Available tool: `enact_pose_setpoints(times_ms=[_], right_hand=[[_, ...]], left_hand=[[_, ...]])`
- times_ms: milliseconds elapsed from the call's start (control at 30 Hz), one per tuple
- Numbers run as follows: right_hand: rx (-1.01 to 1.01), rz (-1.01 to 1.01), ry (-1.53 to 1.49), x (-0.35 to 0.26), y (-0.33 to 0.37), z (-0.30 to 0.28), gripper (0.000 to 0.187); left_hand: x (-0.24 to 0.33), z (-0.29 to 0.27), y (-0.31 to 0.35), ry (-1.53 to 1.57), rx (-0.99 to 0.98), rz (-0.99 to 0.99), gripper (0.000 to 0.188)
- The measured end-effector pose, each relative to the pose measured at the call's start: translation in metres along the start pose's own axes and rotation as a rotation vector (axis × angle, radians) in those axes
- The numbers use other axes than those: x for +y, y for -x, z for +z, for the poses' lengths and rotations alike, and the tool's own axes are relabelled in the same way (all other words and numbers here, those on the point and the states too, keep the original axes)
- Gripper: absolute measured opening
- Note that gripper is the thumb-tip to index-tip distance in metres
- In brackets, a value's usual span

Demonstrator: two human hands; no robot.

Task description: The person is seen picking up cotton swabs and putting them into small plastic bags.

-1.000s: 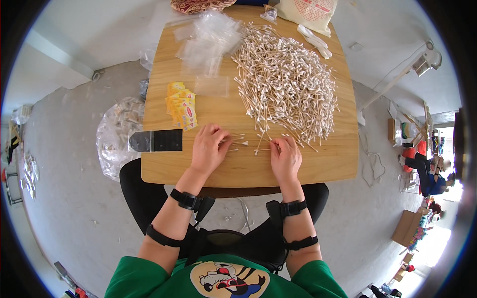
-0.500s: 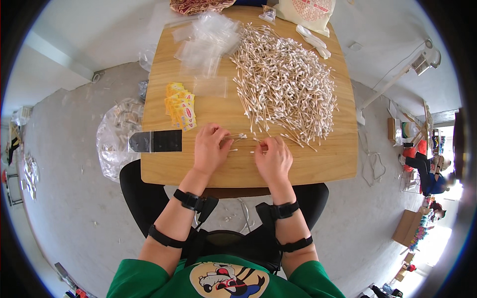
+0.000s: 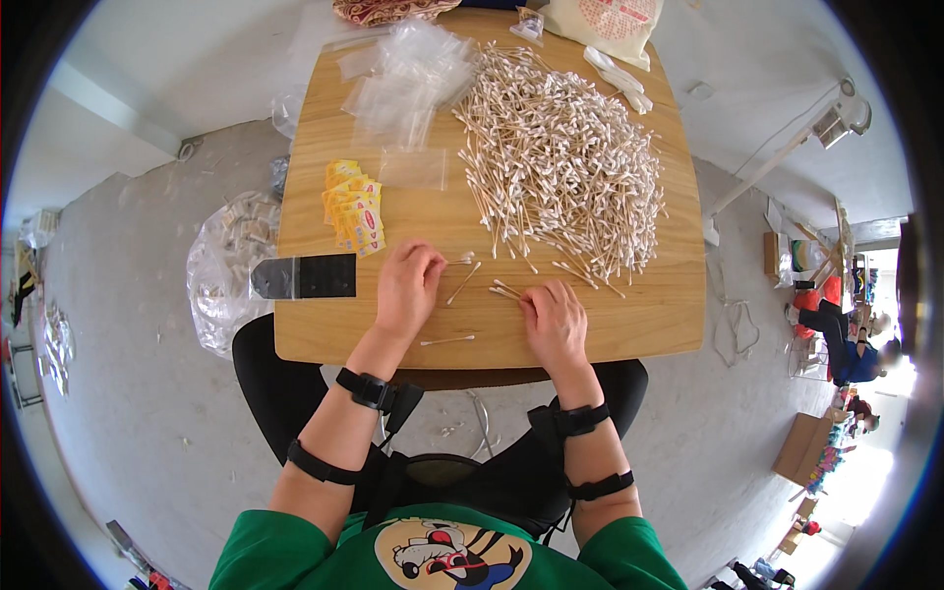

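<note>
Near the front of the wooden table, my left hand (image 3: 407, 285) is closed with its fingertips pinched on cotton swabs (image 3: 461, 259), whose white tips stick out to the right. My right hand (image 3: 557, 320) pinches a few more cotton swabs (image 3: 504, 290) that point left toward the other hand. Between the hands a single cotton swab (image 3: 464, 283) lies slanted on the wood. Closer to the table's front edge rests another loose cotton swab (image 3: 447, 340). A large heap of cotton swabs (image 3: 560, 157) spreads beyond my right hand.
Clear plastic bags (image 3: 418, 79) lie at the far left of the table (image 3: 629, 329). Yellow printed packets (image 3: 354, 211) and a black strip (image 3: 327, 276) are left of my left hand. White gloves (image 3: 618, 79) and a cloth bag (image 3: 605, 25) sit at the far right.
My hands have moved apart, the right one going right and toward me with swabs in its fingers. Two loose swabs now show on the wood between and below the hands.
</note>
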State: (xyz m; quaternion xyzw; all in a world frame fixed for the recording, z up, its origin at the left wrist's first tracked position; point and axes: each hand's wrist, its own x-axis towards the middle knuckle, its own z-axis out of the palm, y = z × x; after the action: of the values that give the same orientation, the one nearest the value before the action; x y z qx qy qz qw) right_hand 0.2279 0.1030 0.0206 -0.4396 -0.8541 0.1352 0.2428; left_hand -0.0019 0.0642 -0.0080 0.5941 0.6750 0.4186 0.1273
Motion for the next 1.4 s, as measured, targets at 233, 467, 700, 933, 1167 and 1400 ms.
enact_pose_setpoints(times_ms=[233,467,700,933,1167,1400], right_hand=[[0.063,0.081,0.019,0.000,0.004,0.005,0.011],[0.047,0.088,-0.074,-0.008,0.006,0.003,0.011],[0.029,0.123,0.060,-0.013,0.006,0.007,0.012],[0.085,0.162,-0.005,-0.004,0.011,0.000,0.011],[0.022,0.040,-0.030,-0.025,-0.036,0.015,0.011],[0.073,-0.007,-0.148,-0.035,-0.022,0.020,0.033]], left_hand=[[0.037,-0.026,0.055,-0.103,-0.330,0.116,0.090],[0.018,-0.017,0.025,-0.209,-0.148,-0.005,0.083],[0.013,-0.005,0.003,-0.126,-0.167,0.143,0.065],[0.007,-0.005,0.010,-0.011,-0.216,0.274,0.034],[0.012,-0.015,0.031,0.073,-0.164,0.089,0.039],[0.027,-0.017,0.029,-0.308,-0.307,0.236,0.056]])
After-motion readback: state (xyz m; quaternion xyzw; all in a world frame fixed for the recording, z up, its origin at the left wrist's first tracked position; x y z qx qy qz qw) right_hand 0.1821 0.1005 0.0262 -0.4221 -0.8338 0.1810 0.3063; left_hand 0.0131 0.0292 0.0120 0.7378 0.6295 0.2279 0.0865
